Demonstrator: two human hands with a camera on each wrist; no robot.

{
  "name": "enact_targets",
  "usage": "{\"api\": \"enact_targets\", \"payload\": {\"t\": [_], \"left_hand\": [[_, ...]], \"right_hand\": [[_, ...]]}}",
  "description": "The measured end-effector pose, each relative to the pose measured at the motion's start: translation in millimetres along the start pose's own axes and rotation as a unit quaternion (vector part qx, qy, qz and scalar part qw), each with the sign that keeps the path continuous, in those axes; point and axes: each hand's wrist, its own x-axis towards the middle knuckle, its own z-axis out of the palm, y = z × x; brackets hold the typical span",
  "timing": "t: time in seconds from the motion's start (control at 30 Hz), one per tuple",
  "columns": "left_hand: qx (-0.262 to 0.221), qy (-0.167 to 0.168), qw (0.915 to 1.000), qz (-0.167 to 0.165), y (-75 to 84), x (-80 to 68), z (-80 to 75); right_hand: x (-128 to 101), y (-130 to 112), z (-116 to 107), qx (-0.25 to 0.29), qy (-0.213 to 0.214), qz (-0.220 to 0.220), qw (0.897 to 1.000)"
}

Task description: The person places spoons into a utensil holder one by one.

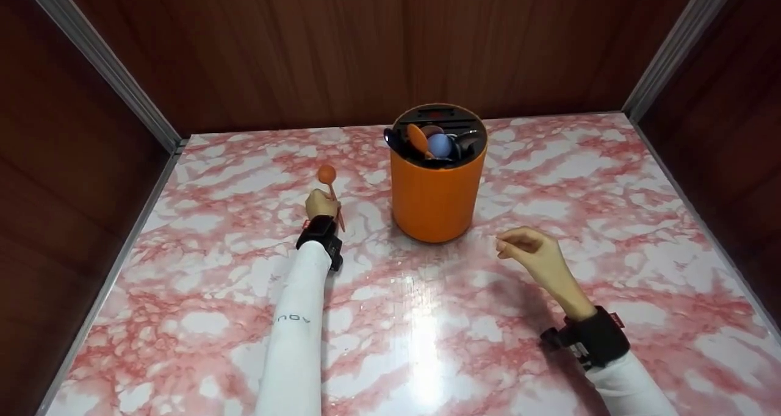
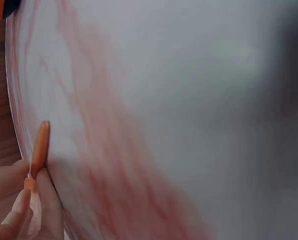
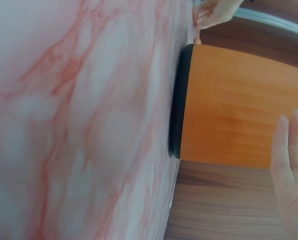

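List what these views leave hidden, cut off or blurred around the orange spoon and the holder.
- Orange spoon: left hand covers its mid handle in the head view; left wrist view cuts off the bowl.
- Utensils in the orange holder: handles hidden by its wall.
- Right hand: cropped at the right wrist view's edge.
- Table: blurred in the left wrist view.

Left hand (image 1: pixel 321 204) gripping orange spoon (image 1: pixel 330 184) upright, left of orange holder (image 1: pixel 437 190) full of utensils (image 1: pixel 434 141); right hand (image 1: pixel 536 251) loosely curled, empty, near holder.

Orange holder (image 1: pixel 436 199) on pink marble table (image 1: pixel 610 221).
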Motion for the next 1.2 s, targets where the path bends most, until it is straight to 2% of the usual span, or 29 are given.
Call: {"api": "enact_targets", "payload": {"t": [0.17, 0.3, 0.33, 0.43, 0.53, 0.57, 0.7, 0.8, 0.87, 0.9, 0.97, 1.0, 1.1, 1.2], "left_hand": [[0.011, -0.012, 0.9998, -0.012, -11.7, 9.9, 9.9], [0.029, -0.036, 0.9988, -0.016, -22.9, 22.6, 20.6], [0.033, -0.042, 0.9984, -0.016, -25.0, 25.1, 22.1], [0.034, -0.050, 0.9980, -0.016, -23.7, 23.5, 18.1], [0.021, -0.047, 0.9984, -0.023, -6.7, 6.8, -0.3], [0.015, -0.048, 0.9983, -0.029, 3.0, -1.8, -9.7], [-0.003, -0.057, 0.9972, -0.048, 48.5, -37.9, -51.1], [-0.049, -0.089, 0.9924, -0.069, 81.0, -65.1, -85.5], [-0.102, -0.110, 0.9846, -0.090, 96.7, -79.0, -102.7], [-0.130, -0.129, 0.9773, -0.107, 103.1, -85.0, -110.9], [-0.191, -0.143, 0.9635, -0.122, 111.3, -93.8, -121.8], [-0.218, -0.140, 0.9571, -0.131, 112.2, -94.9, -122.6], [-0.276, -0.161, 0.9319, -0.171, 115.1, -99.8, -129.5], [-0.310, -0.169, 0.9122, -0.209, 116.4, -102.3, -132.3]], "right_hand": [[-0.1, 1.9, -1.3, 0.000, 0.000, -0.001, 1.000], [-0.3, 5.4, -2.8, 0.004, -0.005, -0.012, 1.000], [3.4, 18.6, -6.5, 0.028, -0.018, -0.030, 0.999], [3.4, 21.0, -7.6, 0.029, -0.025, -0.044, 0.998], [3.1, 20.7, -7.7, 0.026, -0.022, -0.039, 0.999], [-0.8, 8.0, -4.3, 0.002, -0.009, -0.024, 1.000], [-1.8, 5.2, -3.4, 0.003, -0.002, -0.014, 1.000], [-2.0, 4.4, -2.9, 0.005, -0.003, -0.015, 1.000], [-2.0, 4.5, -2.8, 0.006, -0.006, -0.014, 1.000], [-2.0, 4.7, -2.9, 0.006, -0.007, -0.013, 1.000], [-1.9, 5.3, -3.0, 0.005, -0.010, -0.013, 1.000], [-1.9, 5.6, -3.2, 0.005, -0.012, -0.013, 1.000], [-2.1, 6.5, -3.8, 0.003, -0.018, -0.017, 1.000], [-2.0, 7.9, -4.5, 0.001, -0.023, -0.022, 0.999]]}}
